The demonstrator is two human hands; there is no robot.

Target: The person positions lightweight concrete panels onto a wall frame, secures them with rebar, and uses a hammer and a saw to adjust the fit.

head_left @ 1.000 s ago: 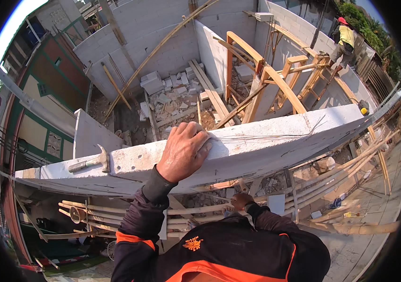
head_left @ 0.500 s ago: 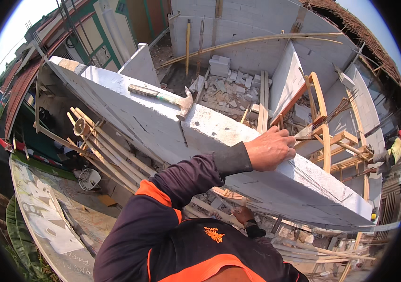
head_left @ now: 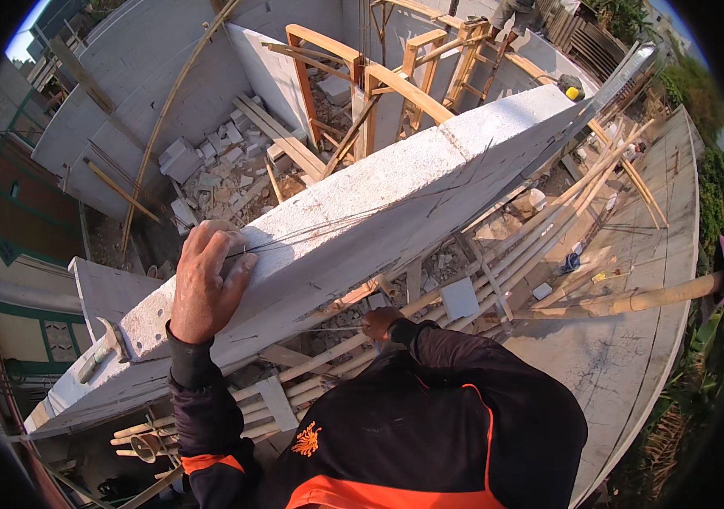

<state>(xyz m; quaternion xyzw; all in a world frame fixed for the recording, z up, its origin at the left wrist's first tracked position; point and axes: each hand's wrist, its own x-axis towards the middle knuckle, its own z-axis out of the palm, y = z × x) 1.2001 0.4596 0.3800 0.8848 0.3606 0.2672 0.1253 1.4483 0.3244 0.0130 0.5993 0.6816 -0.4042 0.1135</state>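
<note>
My left hand (head_left: 209, 284) rests on the top edge of a white block wall (head_left: 362, 191). Its thumb and fingertips close on the end of a thin dark strand (head_left: 294, 235), string or wire, which trails along the wall top to the right. My right hand (head_left: 381, 323) is low on the near side of the wall, fingers curled. A thin pale line reaches its fist from the left; what lies inside the fist is hidden. A claw hammer (head_left: 106, 349) lies on the wall top, left of my left hand.
Beyond the wall are wooden frames (head_left: 370, 106), planks (head_left: 281, 136) and broken block rubble (head_left: 222, 153). Bamboo poles (head_left: 540, 233) run along the near side, beside a concrete slab (head_left: 634, 254). A small yellow-and-black object (head_left: 572, 87) sits at the wall's far right end.
The view has swung to the right, so the hammer now appears at the lower left. My left hand remains at the wall top, now with its fingertips pinched on the strand in plainer sight.
</note>
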